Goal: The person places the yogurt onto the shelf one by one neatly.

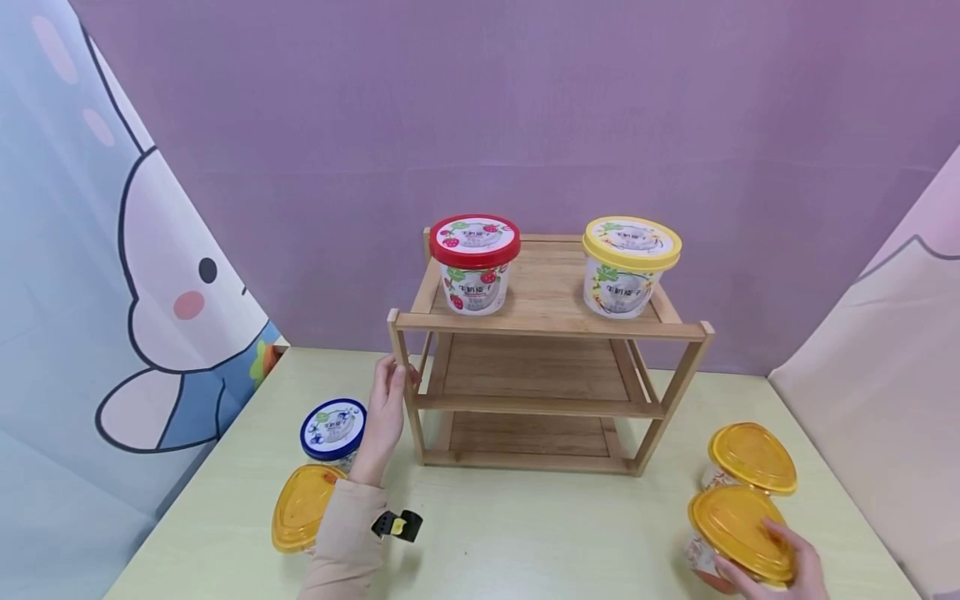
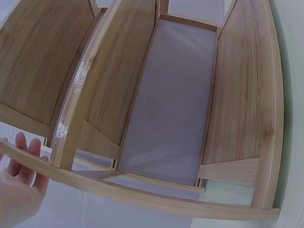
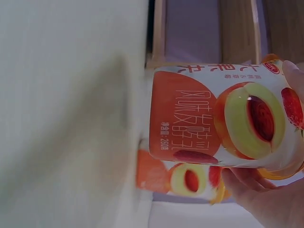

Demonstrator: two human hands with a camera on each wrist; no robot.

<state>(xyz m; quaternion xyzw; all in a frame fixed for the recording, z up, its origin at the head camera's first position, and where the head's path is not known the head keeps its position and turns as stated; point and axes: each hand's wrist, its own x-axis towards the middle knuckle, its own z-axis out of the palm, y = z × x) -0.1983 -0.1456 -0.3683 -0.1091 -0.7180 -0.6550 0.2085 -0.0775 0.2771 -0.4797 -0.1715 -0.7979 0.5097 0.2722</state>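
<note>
My left hand (image 1: 386, 408) grips the left upright of a three-tier wooden shelf rack (image 1: 551, 327), with its fingers around the post. In the left wrist view, the fingertips (image 2: 34, 146) show past the wooden bar. At the lower right, my right hand (image 1: 795, 567) holds a yogurt cup (image 1: 738, 529) by its yellow lid, thumb on one side and fingers on the other. A peach and red fruit decorate its label in the right wrist view. Just behind it stands a second, matching yogurt cup (image 1: 752, 457).
On the top shelf stand a red-lidded tub (image 1: 474, 265) at left and a yellow-lidded tub (image 1: 632, 267) at right. Beside the left forearm are a blue-lidded tub (image 1: 333, 429) and another yellow-lidded cup (image 1: 302, 504). A purple curtain (image 1: 517, 117) hangs behind the rack.
</note>
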